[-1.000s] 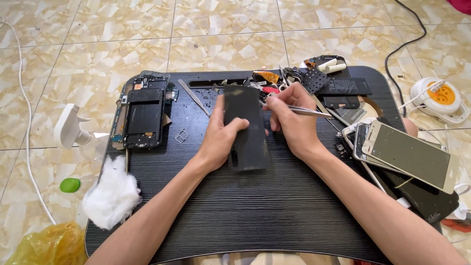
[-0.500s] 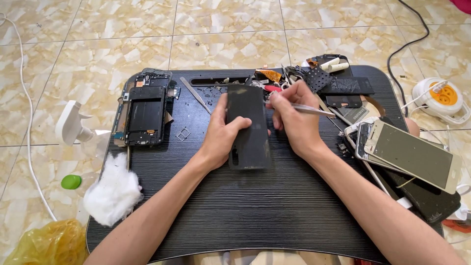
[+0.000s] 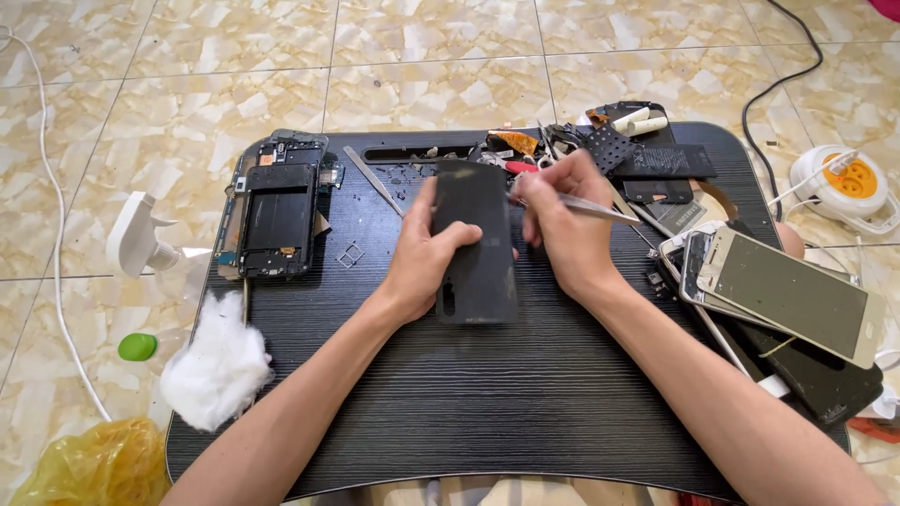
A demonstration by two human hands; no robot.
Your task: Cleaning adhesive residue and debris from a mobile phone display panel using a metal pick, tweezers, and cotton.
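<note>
Black phone panel (image 3: 475, 245) held mid-tray, gripped along left edge by left hand (image 3: 424, 260), fingers closed round it. Metal tweezers (image 3: 581, 204) pinched in right hand (image 3: 561, 230) at panel's upper right edge. Bare black tray (image 3: 450, 403) surface noted toward near edge; opened phone frame (image 3: 277, 208) left, stacked phones (image 3: 783, 300) crowding right edge.

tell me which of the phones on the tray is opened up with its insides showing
The opened phone lying at the tray's far left corner: its circuit parts are exposed. The stacked phones on the right lie closed, screens up, and the left hand holds only a dark back panel.
</note>
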